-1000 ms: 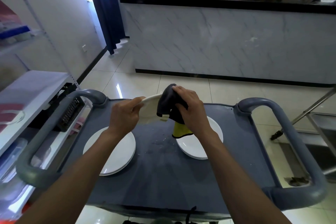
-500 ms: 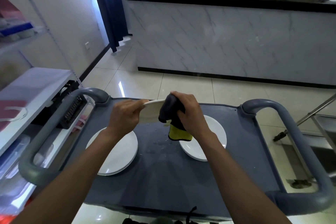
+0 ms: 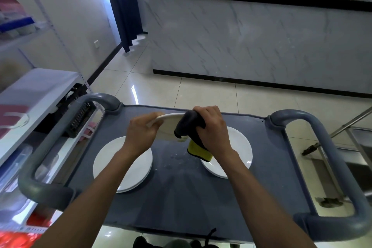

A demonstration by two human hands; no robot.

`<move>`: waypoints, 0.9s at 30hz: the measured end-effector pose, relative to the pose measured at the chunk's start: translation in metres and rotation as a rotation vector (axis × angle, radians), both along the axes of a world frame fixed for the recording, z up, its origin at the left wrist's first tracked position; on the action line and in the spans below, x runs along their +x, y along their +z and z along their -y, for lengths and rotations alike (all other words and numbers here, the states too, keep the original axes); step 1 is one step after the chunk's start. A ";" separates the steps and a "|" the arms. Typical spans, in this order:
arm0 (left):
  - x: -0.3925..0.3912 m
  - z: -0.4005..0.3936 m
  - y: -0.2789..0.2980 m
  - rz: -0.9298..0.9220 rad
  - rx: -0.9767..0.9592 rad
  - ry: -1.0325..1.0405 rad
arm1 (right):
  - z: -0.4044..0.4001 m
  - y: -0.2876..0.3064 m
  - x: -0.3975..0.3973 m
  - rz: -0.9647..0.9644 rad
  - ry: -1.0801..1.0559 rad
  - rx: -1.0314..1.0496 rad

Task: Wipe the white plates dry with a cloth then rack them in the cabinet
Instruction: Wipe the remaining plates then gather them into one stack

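white plate (image 3: pixel 168 127) held in the air above the cart (image 3: pixel 181 197), near the middle of its far edge, tilted nearly edge-on to the camera, its broad span running left to right. left hand (image 3: pixel 141 135) grips the plate's left rim; right hand (image 3: pixel 211 131) clutches a dark cloth (image 3: pixel 188 125) with yellow underside over the right rim. two more stacks of plates: left stack (image 3: pixel 122 164) by the cart's left side, right stack (image 3: pixel 239 147) toward the right. judging by this, wiping goes on; the cabinet is not identifiable.
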State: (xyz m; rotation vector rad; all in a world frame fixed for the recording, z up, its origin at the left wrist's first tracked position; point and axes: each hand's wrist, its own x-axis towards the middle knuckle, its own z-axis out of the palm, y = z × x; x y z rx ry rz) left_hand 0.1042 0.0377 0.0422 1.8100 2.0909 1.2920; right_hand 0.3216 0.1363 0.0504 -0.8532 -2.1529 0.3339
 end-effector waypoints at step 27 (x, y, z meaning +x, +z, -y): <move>0.025 -0.005 0.013 1.580 -0.130 0.263 | 0.008 -0.011 0.023 0.136 0.166 -0.205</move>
